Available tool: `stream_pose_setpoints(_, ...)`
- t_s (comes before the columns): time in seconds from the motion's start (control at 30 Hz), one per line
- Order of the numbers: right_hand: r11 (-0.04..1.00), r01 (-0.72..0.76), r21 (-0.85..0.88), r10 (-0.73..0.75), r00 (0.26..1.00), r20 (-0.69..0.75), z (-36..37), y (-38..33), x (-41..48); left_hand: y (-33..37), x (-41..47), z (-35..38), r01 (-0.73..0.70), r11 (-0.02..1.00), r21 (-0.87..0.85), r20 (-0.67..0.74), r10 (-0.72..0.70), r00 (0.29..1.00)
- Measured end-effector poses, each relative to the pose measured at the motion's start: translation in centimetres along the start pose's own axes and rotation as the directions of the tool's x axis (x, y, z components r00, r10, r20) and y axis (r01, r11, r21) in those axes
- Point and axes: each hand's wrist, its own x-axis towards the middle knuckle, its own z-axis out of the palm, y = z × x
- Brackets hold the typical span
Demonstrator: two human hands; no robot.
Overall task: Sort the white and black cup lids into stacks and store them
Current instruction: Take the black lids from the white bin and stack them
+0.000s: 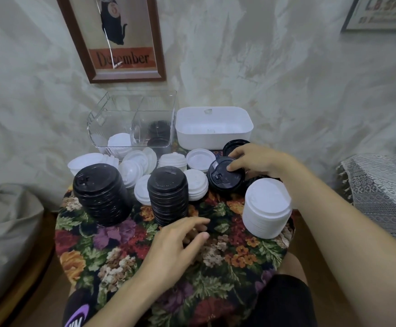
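Left hand [180, 244] hangs relaxed and empty over the floral cloth [227, 267], near two black stacks [168, 194]. Right hand [256, 159], fingers curled, holds a black lid [223, 178] beyond the white stack [266, 206]. Loose white lids [140, 161] lie far left, before the clear bin [112, 119].

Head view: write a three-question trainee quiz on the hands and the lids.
1. True or false: the left hand holds a white lid.
2. The right hand grips: A a spoon, B a black lid, C a paper cup.
3. Fill in: in the clear bin, the black lids lie in the ___ compartment.
Key: 1 false; 2 B; 3 right.
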Motion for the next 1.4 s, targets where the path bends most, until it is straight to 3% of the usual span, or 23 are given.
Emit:
stream_pose_setpoints(0.1,0.998,0.043,0.051,-0.044,0.999,0.024,-0.2,-1.0,-0.7,0.0,-1.2,-2.2,-0.009,0.999,0.032,-0.092,0.012,0.996)
stream_pose_setpoints(0.23,0.965,0.155,0.209,-0.148,0.988,-0.048,-0.1,-3.9,-1.8,0.2,-2.0,-6.3,0.016,1.0,-0.012,-0.355,-0.019,0.935)
stream_pose_setpoints(0.4,0.888,0.321,0.33,-0.289,0.947,-0.144,1.5,-9.1,-2.1,-1.7,-1.7,-11.1,0.094,0.996,0.0,-0.685,-0.069,0.726)
stream_pose_setpoints(0.5,0.854,0.367,0.37,-0.345,0.93,-0.126,3.7,-12.5,-2.3,-3.0,-0.9,-13.3,0.145,0.986,0.079,-0.772,-0.032,0.634)
stream_pose_setpoints(0.57,0.83,0.347,0.436,-0.366,0.93,-0.043,5.7,-14.5,-2.2,-4.9,0.1,-14.4,0.199,0.972,0.126,-0.726,-0.046,0.686)
stream_pose_setpoints(0.67,0.825,0.293,0.483,-0.372,0.925,0.075,8.8,-16.7,-1.0,-6.6,0.8,-14.8,0.234,0.958,-0.165,-0.553,-0.286,0.783)
stream_pose_setpoints(0.77,0.837,0.222,0.5,-0.349,0.921,0.176,11.1,-17.7,0.7,-7.6,0.7,-14.2,0.245,0.95,-0.194,-0.473,-0.309,0.825)
stream_pose_setpoints(0.87,0.87,0.165,0.464,-0.311,0.915,0.258,12.8,-18.4,1.9,-7.7,0.5,-13.9,0.208,0.947,-0.245,-0.463,-0.303,0.833)
stream_pose_setpoints(1.07,0.93,0.188,0.315,-0.278,0.922,0.27,14.4,-18.9,3.0,-7.4,0.5,-13.6,0.151,0.948,-0.282,-0.487,-0.276,0.829)
stream_pose_setpoints(1.4,0.933,0.112,0.343,-0.253,0.88,0.401,14.4,-18.6,2.7,-8.4,-1.1,-12.1,0.209,0.946,-0.249,-0.524,-0.313,0.792)
